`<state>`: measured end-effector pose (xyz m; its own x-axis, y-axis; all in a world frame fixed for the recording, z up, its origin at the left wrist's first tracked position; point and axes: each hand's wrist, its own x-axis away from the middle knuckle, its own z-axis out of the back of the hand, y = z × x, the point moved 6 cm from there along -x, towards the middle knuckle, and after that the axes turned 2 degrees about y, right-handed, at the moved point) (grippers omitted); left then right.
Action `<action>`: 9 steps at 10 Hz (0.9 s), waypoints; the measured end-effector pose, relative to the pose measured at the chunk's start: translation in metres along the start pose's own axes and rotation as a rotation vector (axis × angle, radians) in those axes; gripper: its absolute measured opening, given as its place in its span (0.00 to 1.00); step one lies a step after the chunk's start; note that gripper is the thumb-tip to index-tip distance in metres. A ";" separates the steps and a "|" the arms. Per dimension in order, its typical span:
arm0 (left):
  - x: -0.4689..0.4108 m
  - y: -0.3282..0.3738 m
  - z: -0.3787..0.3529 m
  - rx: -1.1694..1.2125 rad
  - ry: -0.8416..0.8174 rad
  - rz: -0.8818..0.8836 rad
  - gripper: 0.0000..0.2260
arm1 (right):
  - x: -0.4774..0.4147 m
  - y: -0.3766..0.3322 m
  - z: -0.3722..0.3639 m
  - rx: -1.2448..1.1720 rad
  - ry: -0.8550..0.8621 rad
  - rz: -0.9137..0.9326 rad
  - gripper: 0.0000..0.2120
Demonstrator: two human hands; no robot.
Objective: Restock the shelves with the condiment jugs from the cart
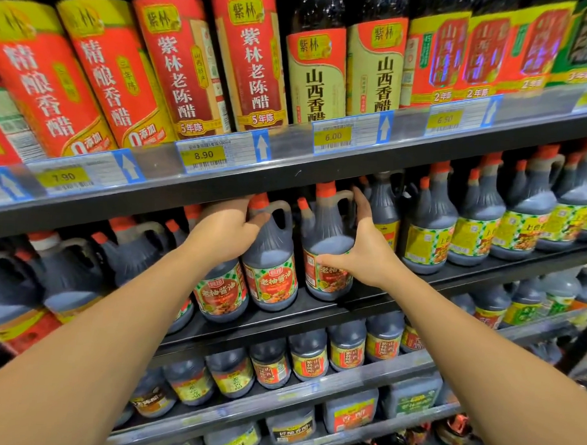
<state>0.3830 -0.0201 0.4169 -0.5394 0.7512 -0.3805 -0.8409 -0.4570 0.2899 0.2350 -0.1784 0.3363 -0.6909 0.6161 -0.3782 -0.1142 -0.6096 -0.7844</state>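
Centre frame, middle shelf | right hand clasps red-labelled jug; left hand curls round neighbouring jug at its neck | step: apparently seating stock in row | next: likely nudge both flush, labels forward, then let go

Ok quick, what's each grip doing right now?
Left grip: curled round the neck of the middle red-label jug.
Right grip: holding the right red-label jug, thumb across its label.
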 end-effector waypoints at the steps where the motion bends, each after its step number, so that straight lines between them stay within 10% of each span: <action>1: -0.002 0.000 -0.001 0.012 0.008 -0.024 0.11 | -0.002 0.003 -0.001 -0.014 -0.005 0.005 0.61; 9: 0.050 0.003 0.006 -0.108 0.271 -0.296 0.23 | 0.029 0.023 0.001 0.030 0.281 0.072 0.45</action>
